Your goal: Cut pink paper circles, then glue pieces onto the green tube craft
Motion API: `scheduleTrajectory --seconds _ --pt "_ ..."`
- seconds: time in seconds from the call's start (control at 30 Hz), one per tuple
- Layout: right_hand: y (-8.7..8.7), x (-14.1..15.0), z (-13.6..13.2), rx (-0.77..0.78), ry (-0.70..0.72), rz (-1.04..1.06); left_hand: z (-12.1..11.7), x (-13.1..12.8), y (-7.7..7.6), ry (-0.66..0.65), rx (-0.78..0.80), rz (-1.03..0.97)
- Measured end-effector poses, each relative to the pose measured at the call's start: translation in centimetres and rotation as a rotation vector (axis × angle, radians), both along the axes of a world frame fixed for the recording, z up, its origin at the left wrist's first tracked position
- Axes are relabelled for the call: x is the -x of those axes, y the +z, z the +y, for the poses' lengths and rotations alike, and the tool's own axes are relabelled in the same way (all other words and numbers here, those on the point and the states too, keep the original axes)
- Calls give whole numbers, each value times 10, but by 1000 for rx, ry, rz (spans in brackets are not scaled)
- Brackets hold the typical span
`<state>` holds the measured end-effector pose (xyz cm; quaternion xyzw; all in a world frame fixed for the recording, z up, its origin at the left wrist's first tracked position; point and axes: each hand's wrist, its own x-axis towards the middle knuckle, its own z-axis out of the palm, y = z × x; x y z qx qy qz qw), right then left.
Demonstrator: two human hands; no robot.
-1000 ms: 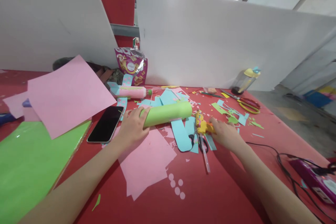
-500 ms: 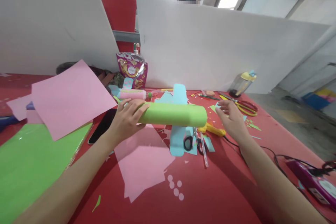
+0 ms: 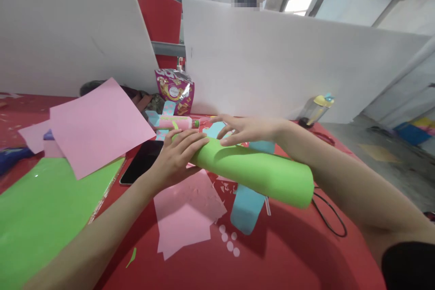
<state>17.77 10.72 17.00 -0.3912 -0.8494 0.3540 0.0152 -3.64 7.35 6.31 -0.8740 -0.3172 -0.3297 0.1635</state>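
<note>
A green paper tube (image 3: 258, 171) is lifted above the red table (image 3: 288, 253), its near end pointing toward me. My left hand (image 3: 176, 156) is wrapped round the tube's far end. My right hand (image 3: 246, 129) reaches across from the right, fingers stretched out and resting on top of the tube near that same end. A light blue paper piece (image 3: 246, 206) hangs below the tube, seemingly attached to it.
Pink sheets (image 3: 98, 124), a green sheet (image 3: 44, 208) and a black phone (image 3: 142, 161) lie left. A cut pink sheet (image 3: 185, 215) is below the tube. A snack bag (image 3: 175, 90), pink tube (image 3: 175, 122), bottle (image 3: 314, 108), black cable (image 3: 331, 217) and white partitions (image 3: 288, 63) stand behind.
The green tube has swung so its near end points toward me and is lifted higher. My right hand moved from the right side of the table onto the tube's top.
</note>
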Motion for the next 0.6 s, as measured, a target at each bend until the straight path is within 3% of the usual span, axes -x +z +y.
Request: scheduleTrajectory --seconds 0.1,0.2,0.4,0.47,0.6 --pt "-11 18 2 146 -54 20 -1 1 2 33 -36 -10" --pt "-19 20 0 390 -217 104 0 1 2 73 -71 -40" --pt "-21 4 6 790 -479 506 0 3 6 254 -53 -139" --pt "-23 -2 10 845 -659 555 0 4 9 331 -12 -199" --pt "-34 -9 15 735 -934 852 -1 6 13 441 39 -300"
